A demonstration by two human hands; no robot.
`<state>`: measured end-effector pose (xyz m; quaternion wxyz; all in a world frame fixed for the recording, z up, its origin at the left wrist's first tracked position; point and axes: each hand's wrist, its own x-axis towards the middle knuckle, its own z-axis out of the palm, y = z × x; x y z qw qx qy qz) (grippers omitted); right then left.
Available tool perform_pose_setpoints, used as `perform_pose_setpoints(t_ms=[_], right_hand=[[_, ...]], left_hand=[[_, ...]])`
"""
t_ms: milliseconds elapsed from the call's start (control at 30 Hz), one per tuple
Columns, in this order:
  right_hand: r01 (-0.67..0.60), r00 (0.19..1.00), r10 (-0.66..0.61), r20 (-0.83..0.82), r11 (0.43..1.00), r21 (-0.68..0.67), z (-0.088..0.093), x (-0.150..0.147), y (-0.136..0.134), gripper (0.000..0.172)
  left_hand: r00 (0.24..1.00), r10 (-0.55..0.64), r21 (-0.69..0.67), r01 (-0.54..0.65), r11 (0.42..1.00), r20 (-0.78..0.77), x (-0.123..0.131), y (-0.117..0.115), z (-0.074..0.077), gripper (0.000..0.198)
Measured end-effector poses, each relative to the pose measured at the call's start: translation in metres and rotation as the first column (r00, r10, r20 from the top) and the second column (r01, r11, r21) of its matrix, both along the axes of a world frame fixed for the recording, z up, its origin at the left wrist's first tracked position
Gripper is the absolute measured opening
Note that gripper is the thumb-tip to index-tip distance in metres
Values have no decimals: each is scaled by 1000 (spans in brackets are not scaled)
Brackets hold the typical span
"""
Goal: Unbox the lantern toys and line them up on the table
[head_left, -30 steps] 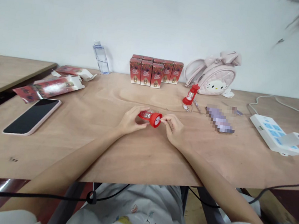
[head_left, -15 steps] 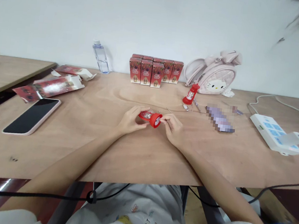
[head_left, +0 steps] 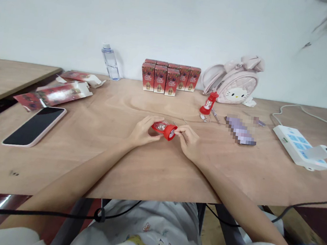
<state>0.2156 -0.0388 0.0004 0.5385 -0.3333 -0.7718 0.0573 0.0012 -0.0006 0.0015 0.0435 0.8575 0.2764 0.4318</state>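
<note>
A small red toy lantern (head_left: 168, 131) with a clear middle lies on its side in my left hand (head_left: 142, 132), its base turned to the right. The thumb and fingers of that hand close round its top end. At the round pale underside of the base, my right hand (head_left: 189, 142) has thumb and fingertips pinched together; what they grip, if anything, is too small to make out. Farther back, a second red lantern (head_left: 208, 104) stands slightly tilted. Small shiny pieces (head_left: 205, 118) and a slim screwdriver-like tool (head_left: 216, 116) lie beside it.
Red printed boxes (head_left: 159, 79) stand by the wall between a clear bottle (head_left: 110, 63) and a pink bag (head_left: 238, 86). Opened boxes (head_left: 57, 94) and a phone (head_left: 34, 126) lie left. On the right are a blurred-out phone (head_left: 239, 130) and a white power strip (head_left: 299, 147).
Almost nothing differs. Both hands stay at the lantern, and my right fingertips have shifted only very slightly at its base.
</note>
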Motion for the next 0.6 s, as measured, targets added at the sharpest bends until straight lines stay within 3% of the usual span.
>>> perform_pose_setpoints(t_ms=[600], right_hand=[[43,998,-41,-51,998,52,1,0,-2,11]], left_hand=[[999,36,-73,-35,997,7,1,1,-2,51]])
